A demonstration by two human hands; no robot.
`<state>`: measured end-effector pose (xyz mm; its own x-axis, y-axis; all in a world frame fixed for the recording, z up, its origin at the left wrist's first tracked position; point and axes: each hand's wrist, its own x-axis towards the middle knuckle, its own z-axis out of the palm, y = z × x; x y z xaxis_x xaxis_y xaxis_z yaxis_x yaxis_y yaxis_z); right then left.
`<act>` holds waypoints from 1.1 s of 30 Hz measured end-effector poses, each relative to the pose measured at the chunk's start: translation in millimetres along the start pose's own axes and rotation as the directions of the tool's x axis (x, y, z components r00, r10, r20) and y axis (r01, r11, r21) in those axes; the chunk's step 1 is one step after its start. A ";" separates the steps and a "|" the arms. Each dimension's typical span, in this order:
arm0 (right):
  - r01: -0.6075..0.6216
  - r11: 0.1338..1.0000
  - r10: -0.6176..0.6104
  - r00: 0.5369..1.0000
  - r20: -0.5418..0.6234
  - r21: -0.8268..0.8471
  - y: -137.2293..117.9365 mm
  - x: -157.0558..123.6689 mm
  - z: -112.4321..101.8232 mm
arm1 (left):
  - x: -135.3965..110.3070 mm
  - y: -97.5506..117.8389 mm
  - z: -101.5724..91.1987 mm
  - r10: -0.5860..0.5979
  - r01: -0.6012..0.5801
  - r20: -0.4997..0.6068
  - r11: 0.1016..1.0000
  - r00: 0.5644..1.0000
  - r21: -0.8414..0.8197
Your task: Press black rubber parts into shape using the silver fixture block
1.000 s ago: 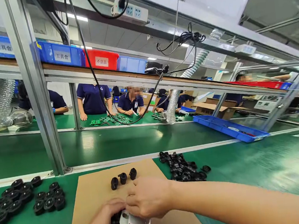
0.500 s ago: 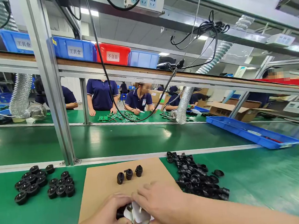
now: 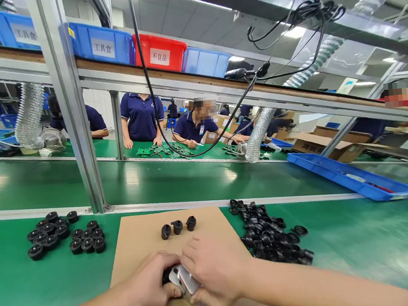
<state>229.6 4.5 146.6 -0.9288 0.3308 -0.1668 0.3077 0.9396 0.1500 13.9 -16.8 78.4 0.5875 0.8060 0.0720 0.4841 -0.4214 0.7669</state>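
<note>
Over the cardboard sheet (image 3: 140, 236), both hands meet around a shiny silver metal piece (image 3: 189, 280) with flat, plate-like faces. My left hand (image 3: 153, 280) is closed at its left side, with a bit of a black part (image 3: 166, 275) showing between thumb and fingers. From the right, my right hand (image 3: 215, 272) wraps over the metal piece, thumb underneath. The fingers hide much of both parts, so how they join cannot be told. Just beyond the hands, three small black plastic fittings (image 3: 177, 227) with side spouts stand in a row on the cardboard.
Round black parts (image 3: 49, 235) sit in two groups at left. A heap of black rings and caps (image 3: 266, 236) lies right of the cardboard. Behind are a metal post (image 3: 68, 113), a blue tray (image 3: 354, 177), hanging cables and bins on a shelf. Several people work across the bench.
The view has shifted a little. The silver piece has turned between my hands, and my right hand has rotated with it. A person across the bench has stretched out an arm.
</note>
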 end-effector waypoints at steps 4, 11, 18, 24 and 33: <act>-0.243 0.967 0.247 0.968 -0.045 0.072 -16.1 -13.8 2.3 | 0.8 -5.2 -5.4 0.015 -0.014 0.050 1.000 0.999 -0.021; 0.435 0.871 -0.483 0.844 -0.234 -0.231 24.5 -22.2 -21.1 | 1.4 -10.5 -13.5 0.139 -0.128 0.112 0.987 0.984 -0.101; 0.564 0.792 -0.609 0.755 -0.242 -0.233 26.2 1.7 -13.6 | 3.4 -12.3 -7.7 0.154 -0.152 0.095 0.988 0.984 -0.021; 0.500 0.849 -0.528 0.819 -0.225 -0.169 22.4 4.4 -11.5 | 3.8 -16.6 -4.8 0.153 -0.156 0.086 0.987 0.984 0.032; 0.203 0.979 -0.203 0.965 -0.166 -0.021 -0.9 -6.7 -0.8 | 2.7 -13.0 -5.5 0.166 -0.168 0.087 0.986 0.982 0.007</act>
<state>235.4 1.4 148.3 -0.9931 0.1136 -0.0297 0.1087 0.9851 0.1333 5.7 -6.8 72.1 0.7139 0.6855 0.1428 0.3834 -0.5534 0.7394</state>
